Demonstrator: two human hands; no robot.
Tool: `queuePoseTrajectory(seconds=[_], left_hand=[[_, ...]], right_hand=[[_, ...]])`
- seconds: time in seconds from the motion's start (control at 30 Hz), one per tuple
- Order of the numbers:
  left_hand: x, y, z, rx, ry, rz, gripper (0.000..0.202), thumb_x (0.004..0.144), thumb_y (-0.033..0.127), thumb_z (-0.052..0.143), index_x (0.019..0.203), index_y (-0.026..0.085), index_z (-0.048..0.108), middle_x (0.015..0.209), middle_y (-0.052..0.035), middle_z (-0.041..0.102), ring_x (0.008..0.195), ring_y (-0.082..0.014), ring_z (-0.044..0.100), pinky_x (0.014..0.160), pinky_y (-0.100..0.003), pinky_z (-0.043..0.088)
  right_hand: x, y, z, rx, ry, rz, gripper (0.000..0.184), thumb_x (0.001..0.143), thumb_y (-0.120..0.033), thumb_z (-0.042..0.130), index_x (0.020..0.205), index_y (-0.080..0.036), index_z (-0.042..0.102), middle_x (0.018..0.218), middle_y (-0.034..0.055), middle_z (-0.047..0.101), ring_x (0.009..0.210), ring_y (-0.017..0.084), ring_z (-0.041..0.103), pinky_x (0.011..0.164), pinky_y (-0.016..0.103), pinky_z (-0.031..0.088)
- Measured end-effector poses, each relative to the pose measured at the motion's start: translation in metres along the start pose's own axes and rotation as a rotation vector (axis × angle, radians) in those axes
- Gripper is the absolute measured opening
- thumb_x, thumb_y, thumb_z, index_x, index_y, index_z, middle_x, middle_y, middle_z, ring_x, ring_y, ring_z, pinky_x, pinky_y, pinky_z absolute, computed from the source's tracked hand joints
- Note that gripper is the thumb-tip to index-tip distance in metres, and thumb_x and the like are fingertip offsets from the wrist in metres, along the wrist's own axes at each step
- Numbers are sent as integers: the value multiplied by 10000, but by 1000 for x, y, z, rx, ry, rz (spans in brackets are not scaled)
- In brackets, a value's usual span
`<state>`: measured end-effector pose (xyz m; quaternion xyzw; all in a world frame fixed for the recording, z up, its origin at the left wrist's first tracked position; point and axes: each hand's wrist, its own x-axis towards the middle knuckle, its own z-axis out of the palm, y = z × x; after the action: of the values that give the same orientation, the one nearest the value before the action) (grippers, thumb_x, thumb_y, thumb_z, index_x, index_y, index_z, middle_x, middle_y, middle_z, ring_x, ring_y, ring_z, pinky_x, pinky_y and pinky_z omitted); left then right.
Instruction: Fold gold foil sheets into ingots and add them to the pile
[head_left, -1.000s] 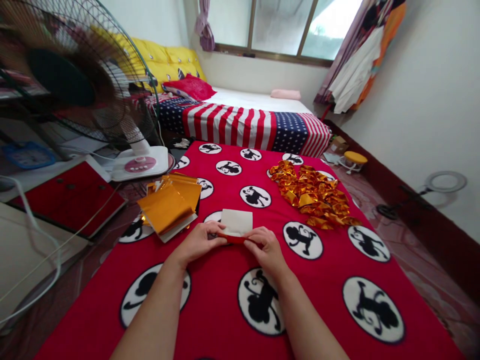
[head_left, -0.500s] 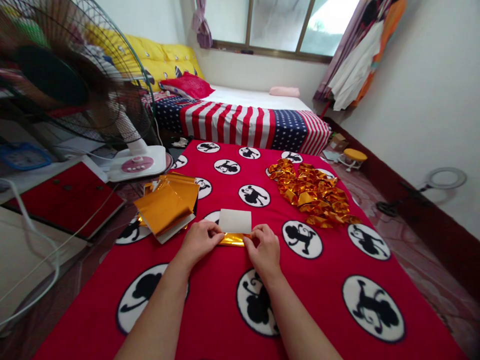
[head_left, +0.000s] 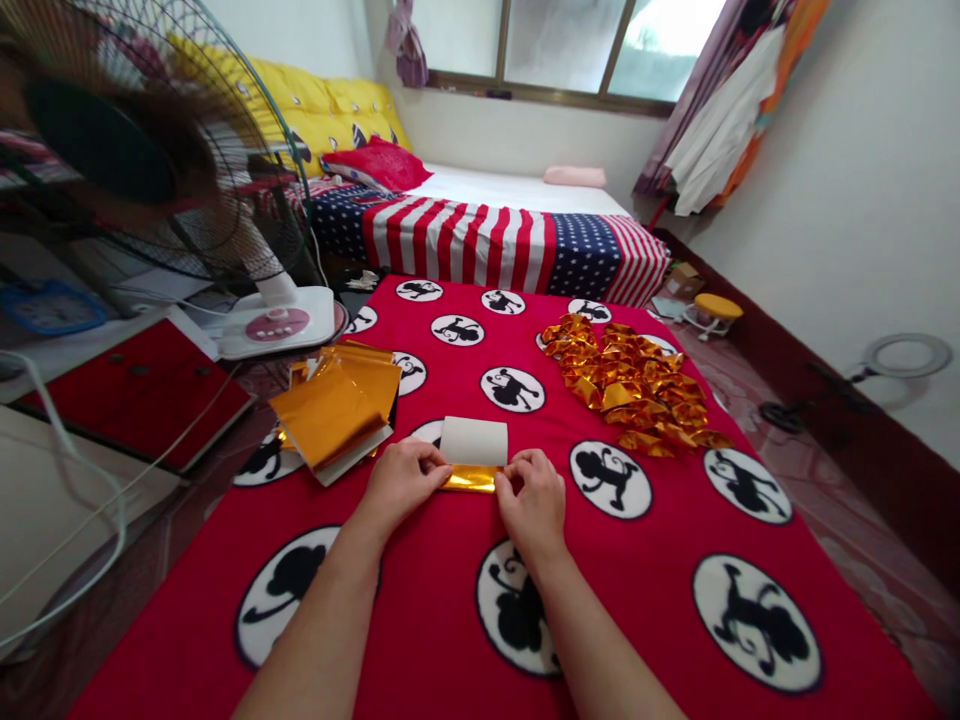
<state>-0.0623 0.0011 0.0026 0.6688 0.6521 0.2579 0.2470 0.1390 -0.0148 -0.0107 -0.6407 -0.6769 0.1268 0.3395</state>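
A sheet of gold foil paper [head_left: 474,442] lies in front of me, its pale back facing up and its near edge folded over into a shiny gold strip. My left hand [head_left: 407,482] pinches the left end of that fold between thumb and fingers. At the right end, my right hand [head_left: 531,495] grips the same fold. Left of my hands is a loose stack of gold foil sheets [head_left: 337,405]. Over to the right lies a heap of folded gold foil pieces [head_left: 626,380].
Everything rests on a red cloth [head_left: 420,610] with black monkey figures in white circles. A running fan [head_left: 277,320] stands at the left beside a dark red board [head_left: 150,385]. Beyond the cloth is a bed [head_left: 480,240]. A yellow stool [head_left: 718,306] stands on the floor at right.
The view has shifted slightly, moving the scene a little to the right in the picture. Both hands keep their pinch on the folded edge of the foil paper.
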Motion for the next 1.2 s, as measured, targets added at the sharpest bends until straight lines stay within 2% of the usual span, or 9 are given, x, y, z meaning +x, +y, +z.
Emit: queuePoseTrajectory(seconds=[0.13,0.4,1.2], left_hand=[[0,-1,1,1,9,2,152,715,318,670,702,191,752,730,-48,708,675,-176,622,624,-259,445],[1,-2,2,6,9,2,138,718,304,668,696,189,741,727,-42,711,677,-173,622,635,-262,439],[2,-2,5,49,53,4,136,732,305,653,687,195,719,700,-26,696,668,-163,617,613,-252,409]], right_hand=[[2,0,0,2,8,-7,161,826,-173,586,667,-197,582,880,41,609,857,197,549,752,327,353],[1,-2,0,-67,7,-10,172,791,-164,617,651,-196,523,834,22,579,824,185,531,708,315,320],[3,-3,2,-149,-5,4,150,826,-169,592,688,-199,541,866,43,591,827,197,516,698,322,294]])
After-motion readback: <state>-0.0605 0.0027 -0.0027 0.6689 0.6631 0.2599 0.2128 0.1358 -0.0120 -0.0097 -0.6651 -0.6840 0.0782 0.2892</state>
